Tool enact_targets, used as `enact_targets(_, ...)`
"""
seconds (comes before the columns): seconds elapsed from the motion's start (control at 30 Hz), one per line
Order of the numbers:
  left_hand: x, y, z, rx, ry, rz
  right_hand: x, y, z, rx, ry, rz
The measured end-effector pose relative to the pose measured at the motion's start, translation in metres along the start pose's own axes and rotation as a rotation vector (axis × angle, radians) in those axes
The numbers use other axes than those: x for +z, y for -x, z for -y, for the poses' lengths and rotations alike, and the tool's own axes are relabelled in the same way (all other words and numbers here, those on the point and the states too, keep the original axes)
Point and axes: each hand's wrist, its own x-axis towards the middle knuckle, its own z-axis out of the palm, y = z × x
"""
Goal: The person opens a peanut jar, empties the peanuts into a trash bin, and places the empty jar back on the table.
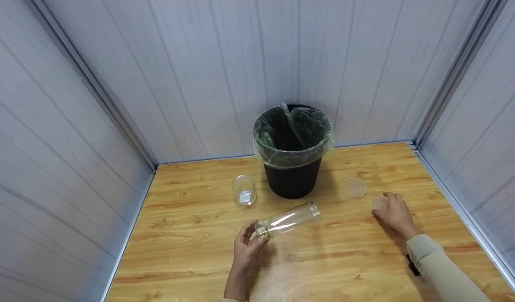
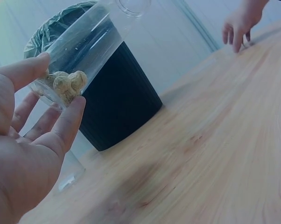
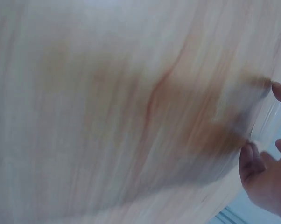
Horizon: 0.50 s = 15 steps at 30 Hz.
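My left hand [image 1: 247, 247] holds a clear cylindrical jar [image 1: 293, 218] by its bottom end, thumb and fingers curled round it. The jar is tilted above the table, its far end pointing right. Several lumpy tan pieces [image 2: 68, 86], whose kind I cannot make out, lie at the held end. Over on the right, my right hand [image 1: 394, 212] reaches down to a round translucent lid [image 1: 379, 203] on the table. Thumb and fingertips [image 3: 249, 154] are at its edge, and the hand partly covers it.
A black bin [image 1: 291, 180] with a translucent liner stands at the back wall. Left of it is a short clear jar [image 1: 244, 191] with a white label. Another round translucent lid [image 1: 355, 187] lies flat right of the bin. Panel walls enclose the wooden table [image 1: 190, 251].
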Motion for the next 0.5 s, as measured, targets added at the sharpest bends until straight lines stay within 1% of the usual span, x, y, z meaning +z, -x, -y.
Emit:
enact_targets(0.1,0.000,0.001,0.001,0.011,0.008,0.005,0.003,0.003,0.008,0.001,0.021,-0.082)
enact_targets(0.23,0.001,0.002,0.003,0.027,-0.016,0.010,0.002,0.000,0.028,-0.020,0.030,-0.202)
enact_targets(0.37,0.002,0.004,0.004,0.039,-0.010,-0.004,-0.004,-0.011,0.058,-0.081,-0.037,-0.244)
enact_targets(0.43,0.002,0.006,0.006,0.035,-0.005,-0.010,-0.006,-0.016,0.076,-0.132,-0.087,-0.265)
enact_targets(0.5,0.003,0.008,0.007,0.023,0.000,-0.016,-0.008,-0.020,0.096,-0.187,-0.140,-0.304)
